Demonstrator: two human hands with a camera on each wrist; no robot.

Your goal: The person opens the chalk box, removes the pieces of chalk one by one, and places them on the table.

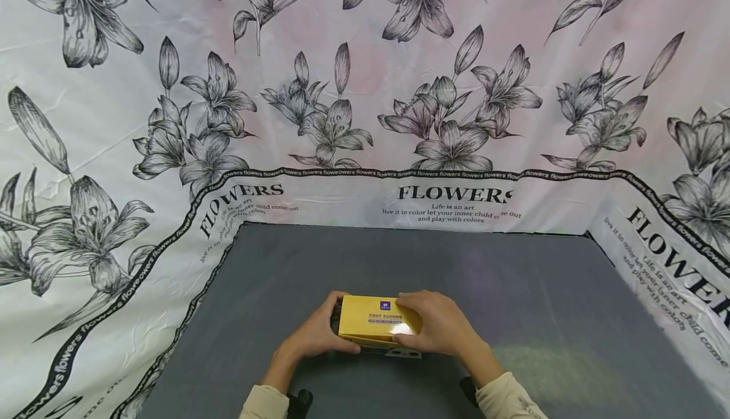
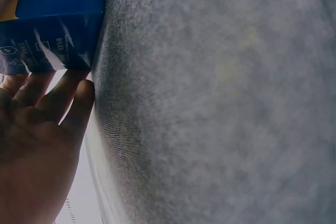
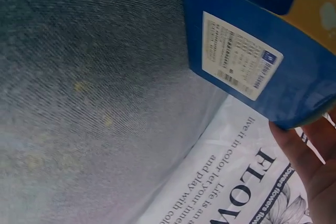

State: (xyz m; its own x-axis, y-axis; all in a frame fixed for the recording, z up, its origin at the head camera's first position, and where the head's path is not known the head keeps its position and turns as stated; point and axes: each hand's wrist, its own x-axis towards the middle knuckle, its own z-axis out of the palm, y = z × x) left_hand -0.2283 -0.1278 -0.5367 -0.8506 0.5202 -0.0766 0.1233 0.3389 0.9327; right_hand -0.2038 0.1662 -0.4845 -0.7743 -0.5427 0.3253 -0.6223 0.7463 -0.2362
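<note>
Gripping the box (image 1: 381, 319) by both ends

We hold the box, yellow on top with blue faces, well short of the table's (image 1: 274, 273) far edge and between its left and right edges. Our left hand (image 1: 316, 331) pinches the left end, thumb at the near side, fingers slightly spread. Our right hand (image 1: 441, 325) pinches the right end between thumb and fingers, which reach over its top. We cannot tell whether the box rests on the table or is slightly raised. We see a label (image 3: 241, 56) on a blue face, and flowered cloth (image 1: 365, 83) beyond the far edge.
</note>
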